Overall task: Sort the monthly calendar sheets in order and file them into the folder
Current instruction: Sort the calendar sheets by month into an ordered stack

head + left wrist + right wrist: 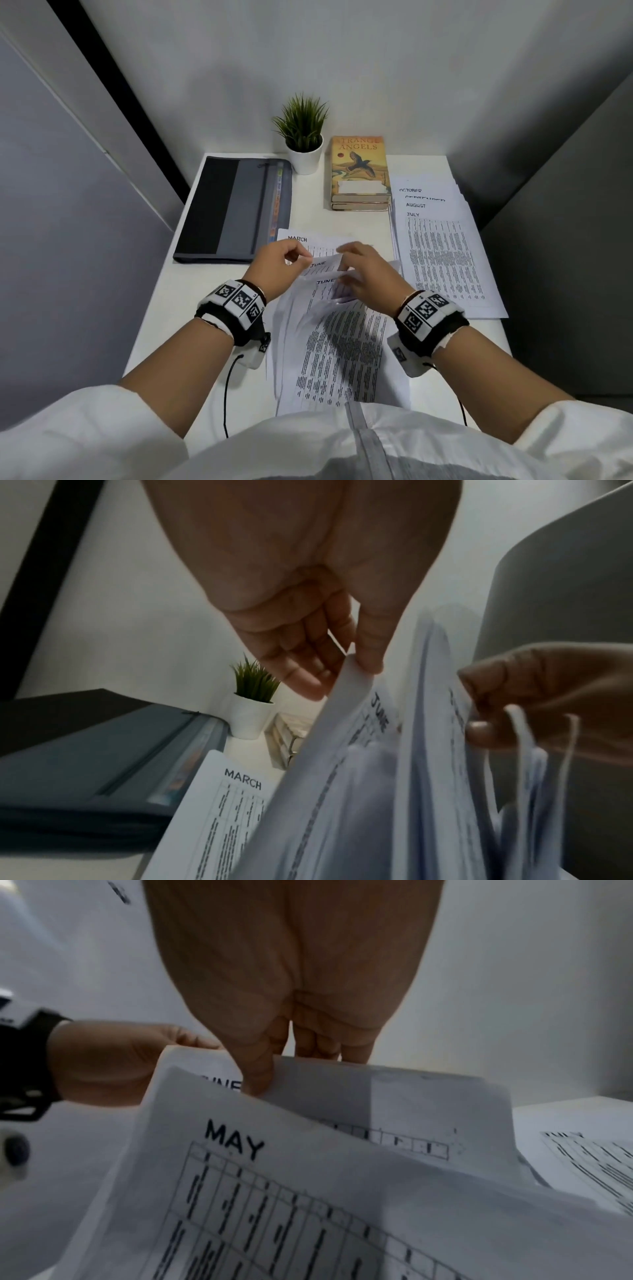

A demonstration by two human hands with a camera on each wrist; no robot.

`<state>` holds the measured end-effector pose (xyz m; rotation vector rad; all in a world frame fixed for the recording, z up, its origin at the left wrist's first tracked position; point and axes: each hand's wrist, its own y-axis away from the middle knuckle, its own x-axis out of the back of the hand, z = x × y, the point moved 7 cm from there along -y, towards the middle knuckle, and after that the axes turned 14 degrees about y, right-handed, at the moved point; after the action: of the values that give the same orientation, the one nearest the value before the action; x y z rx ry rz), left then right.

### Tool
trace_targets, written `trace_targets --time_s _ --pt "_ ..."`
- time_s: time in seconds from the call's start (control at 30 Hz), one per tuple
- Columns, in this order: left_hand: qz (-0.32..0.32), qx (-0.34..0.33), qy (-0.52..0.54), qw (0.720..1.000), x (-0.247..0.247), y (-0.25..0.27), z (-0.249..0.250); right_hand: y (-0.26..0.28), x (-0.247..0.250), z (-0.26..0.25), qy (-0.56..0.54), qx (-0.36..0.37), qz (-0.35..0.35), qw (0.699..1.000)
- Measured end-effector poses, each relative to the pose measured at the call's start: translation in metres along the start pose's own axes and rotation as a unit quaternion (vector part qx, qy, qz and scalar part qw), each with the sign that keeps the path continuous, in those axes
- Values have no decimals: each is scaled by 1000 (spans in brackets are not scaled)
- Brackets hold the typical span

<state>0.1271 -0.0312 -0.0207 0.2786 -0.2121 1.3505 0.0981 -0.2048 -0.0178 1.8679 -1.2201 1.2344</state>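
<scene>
Sheets [442, 260] read OCTOBER, AUGUST, JULY, MARCH, JUNE, MAY; book [359, 168] reads "ANGELS".

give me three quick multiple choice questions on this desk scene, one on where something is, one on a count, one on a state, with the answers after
1. Where does the plant pot stand?
A. between the folder and the books
B. on top of the folder
C. at the near edge of the desk

2. How many books are in the stack of books?
A. one
B. two
C. five

3. What state is the folder in?
A. standing upright and open
B. lying flat and closed
C. held in the left hand

Answers:
1. A, the head view shows the pot at the back of the desk with the folder on one side and the books on the other.
2. B, two page edges show under the orange cover.
3. B, it lies shut on the desk while the left hand and right hand both pinch calendar sheets.
</scene>
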Motion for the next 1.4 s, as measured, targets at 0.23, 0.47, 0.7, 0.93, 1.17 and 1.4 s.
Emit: trace_targets --time_s 0.23,0.47,0.7,0.93,1.17,1.4 --pt "-15 -54 35 998 8 0 53 -15 46 -9 17 -19 58 998" --pt "79 -106 186 974 30 -6 93 -43 122 -11 1 -46 139 989" --pt "167 -106 115 973 21 -19 107 -52 172 -22 -5 -27 276 961" --pt "198 -71 247 946 30 -46 96 -31 125 82 -297 -263 265 879" --pt "136 -32 185 973 -23 -57 68 -44 71 106 -418 -272 243 832" --pt "151 -58 208 965 -34 -59 34 -37 28 137 -448 -318 205 810"
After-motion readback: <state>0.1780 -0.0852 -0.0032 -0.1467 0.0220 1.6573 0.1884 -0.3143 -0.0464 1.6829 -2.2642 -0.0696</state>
